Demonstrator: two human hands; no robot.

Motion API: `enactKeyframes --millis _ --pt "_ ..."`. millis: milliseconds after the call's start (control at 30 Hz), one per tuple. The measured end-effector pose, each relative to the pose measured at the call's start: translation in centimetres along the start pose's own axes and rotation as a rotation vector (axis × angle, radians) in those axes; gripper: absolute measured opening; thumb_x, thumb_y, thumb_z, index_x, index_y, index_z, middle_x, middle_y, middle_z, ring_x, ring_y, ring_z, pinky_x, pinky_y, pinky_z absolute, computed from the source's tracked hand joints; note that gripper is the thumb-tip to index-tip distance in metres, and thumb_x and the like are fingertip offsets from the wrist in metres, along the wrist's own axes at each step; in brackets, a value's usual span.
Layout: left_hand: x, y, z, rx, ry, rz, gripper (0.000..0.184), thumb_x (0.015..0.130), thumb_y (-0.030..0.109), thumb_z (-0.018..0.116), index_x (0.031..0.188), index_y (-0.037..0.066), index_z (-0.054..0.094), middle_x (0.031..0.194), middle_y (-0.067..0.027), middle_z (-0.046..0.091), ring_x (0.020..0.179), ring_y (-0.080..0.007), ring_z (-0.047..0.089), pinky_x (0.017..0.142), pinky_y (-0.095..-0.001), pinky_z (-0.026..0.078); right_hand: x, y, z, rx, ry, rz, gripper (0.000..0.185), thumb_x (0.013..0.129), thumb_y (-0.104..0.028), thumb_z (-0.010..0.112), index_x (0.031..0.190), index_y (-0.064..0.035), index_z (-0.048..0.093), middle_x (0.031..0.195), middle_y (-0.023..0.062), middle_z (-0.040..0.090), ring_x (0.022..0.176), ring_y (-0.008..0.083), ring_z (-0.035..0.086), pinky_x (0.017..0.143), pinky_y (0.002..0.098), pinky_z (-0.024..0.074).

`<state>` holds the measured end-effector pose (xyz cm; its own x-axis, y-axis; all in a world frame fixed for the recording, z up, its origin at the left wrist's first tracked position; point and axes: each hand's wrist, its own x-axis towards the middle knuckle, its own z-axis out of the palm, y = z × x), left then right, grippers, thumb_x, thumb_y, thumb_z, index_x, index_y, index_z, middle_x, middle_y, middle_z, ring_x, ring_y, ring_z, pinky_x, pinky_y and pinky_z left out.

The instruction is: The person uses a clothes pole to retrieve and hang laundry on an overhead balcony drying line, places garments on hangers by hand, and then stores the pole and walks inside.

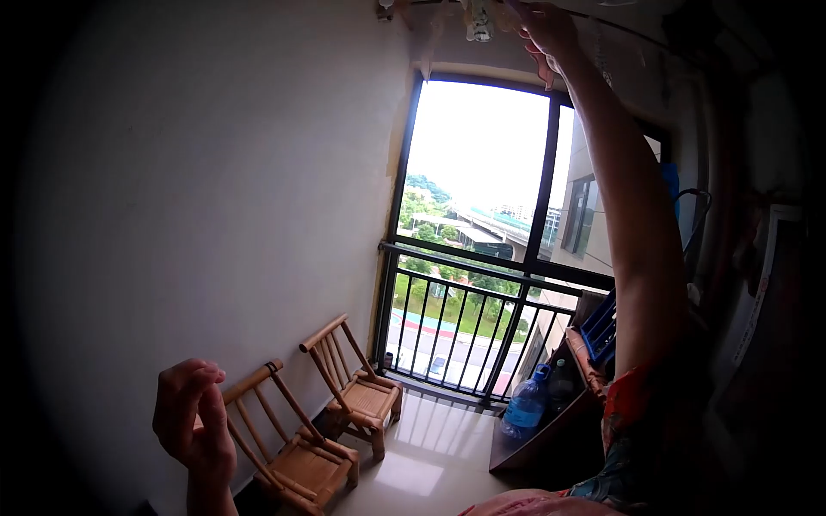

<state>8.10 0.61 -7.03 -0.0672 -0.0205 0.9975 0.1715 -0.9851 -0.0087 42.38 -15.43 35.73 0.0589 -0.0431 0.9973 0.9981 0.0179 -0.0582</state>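
Through the head camera I see the right hand (551, 33) raised at the pink hanging piece (547, 76) up top, grip unclear to me. The left hand (194, 421) has fingers curled (around what, I can't tell) near a chair (305, 470)

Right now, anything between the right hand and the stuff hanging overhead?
Nothing visible. The right hand is up beside the hanging items at the picture's top; the chairs stand on the floor, well below. The top edge crops the view, so anything higher can't be judged.
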Motion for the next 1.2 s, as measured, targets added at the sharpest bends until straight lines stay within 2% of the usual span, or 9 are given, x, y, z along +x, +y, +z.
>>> enactKeyframes --millis 100,200,300,433,500,633,700,767,1200 --pt "-0.1 0.6 -0.3 0.004 -0.031 -0.035 0.015 0.087 0.009 0.043 0.09 0.005 0.057 0.081 -0.0095 0.055 0.07 -0.0151 0.053 0.059 -0.0255 0.047 4.7 8.2 1.1 -0.739 0.546 -0.804 0.02 0.081 -0.027 0.053 0.079 -0.0073 0.058 0.056 0.0065 0.053 0.05 0.0222 0.055 0.051 0.035 0.0457" --pt "-0.8 1.4 -0.4 0.045 -0.056 -0.071 0.015 0.087 0.009 0.042 0.089 0.005 0.056 0.081 -0.009 0.055 0.069 -0.0147 0.052 0.058 -0.0252 0.046 -1.0 1.7 -0.6 -0.353 0.192 -0.254 0.027 0.084 -0.033 0.05 0.068 -0.011 0.053 0.047 0.0001 0.04 0.041 0.0164 0.044 0.042 0.0294 0.0385" --pt "-1.4 2.3 -0.5 0.016 -0.027 -0.121 0.015 0.088 0.009 0.042 0.088 0.004 0.056 0.08 -0.0083 0.054 0.069 -0.0142 0.052 0.057 -0.0247 0.046 -6.2 -1.4 -1.6 0.053 -0.009 -0.019 0.03 0.081 -0.02 0.053 0.103 -0.0001 0.051 0.081 0.0106 0.059 0.058 0.0114 0.058 0.047 0.0224 0.0466" --pt "-2.4 2.6 -0.7 0.028 -0.08 -0.201 0.015 0.087 0.008 0.042 0.085 0.003 0.056 0.079 -0.0069 0.053 0.069 -0.013 0.051 0.058 -0.0238 0.044 -11.5 1.9 -1.5 0.344 0.106 0.035 0.035 0.082 -0.02 0.053 0.108 0.0032 0.049 0.063 0.0082 0.058 0.055 0.0109 0.059 0.043 0.0231 0.0451" --pt "-2.8 2.7 -0.1 0.008 -0.112 -0.226 0.015 0.087 0.007 0.042 0.084 0.002 0.055 0.079 -0.0063 0.052 0.069 -0.0123 0.05 0.058 -0.0231 0.044 -16.0 3.8 -1.4 0.291 0.085 0.049 0.033 0.083 -0.017 0.053 0.11 0.0009 0.047 0.079 0.0082 0.059 0.054 0.0097 0.055 0.045 0.02 0.0445" --pt "-3.4 2.1 0.1 -0.127 -0.14 -0.337 0.012 0.086 0.003 0.044 0.083 0.001 0.055 0.078 -0.0065 0.052 0.068 -0.0131 0.051 0.06 -0.024 0.044 -26.4 4.4 -0.1 0.678 -0.287 0.562 0.02 0.082 -0.01 0.054 0.098 0.0002 0.049 0.061 0.003 0.05 0.038 0.0061 0.043 0.033 0.0195 0.0338" --pt "-4.3 0.7 0.9 -0.193 -0.183 -0.338 0.01 0.084 0.001 0.046 0.084 0.002 0.056 0.077 -0.0078 0.053 0.069 -0.0159 0.053 0.061 -0.0269 0.045 -30.2 3.7 -0.5 0.607 -0.33 0.664 0.009 0.081 -0.009 0.055 0.084 -0.0024 0.049 0.055 -0.0012 0.041 0.035 0.0032 0.034 0.029 0.0201 0.0249" --pt "-4.9 0.3 1.5 -0.281 -0.191 -0.41 0.01 0.084 0.001 0.047 0.085 0.001 0.057 0.078 -0.0078 0.054 0.068 -0.0154 0.053 0.06 -0.0257 0.045 -33.6 2.7 -0.6 0.551 -0.345 0.681 0.014 0.08 -0.014 0.058 0.081 -0.0022 0.051 0.055 -0.0027 0.043 0.038 0.0024 0.038 0.032 0.0191 0.028" --pt "-10.8 -1.2 -6.1 -0.706 -0.41 -0.571 0.009 0.076 -0.002 0.058 0.084 0.0 0.063 0.079 -0.0082 0.057 0.067 -0.0147 0.056 0.058 -0.0244 0.046 -49.4 -22.9 -18.1 0.339 -0.097 0.804 0.02 0.081 -0.022 0.062 0.079 -0.0093 0.046 0.052 -0.0037 0.039 0.037 0.0039 0.033 0.034 0.0188 0.0238"
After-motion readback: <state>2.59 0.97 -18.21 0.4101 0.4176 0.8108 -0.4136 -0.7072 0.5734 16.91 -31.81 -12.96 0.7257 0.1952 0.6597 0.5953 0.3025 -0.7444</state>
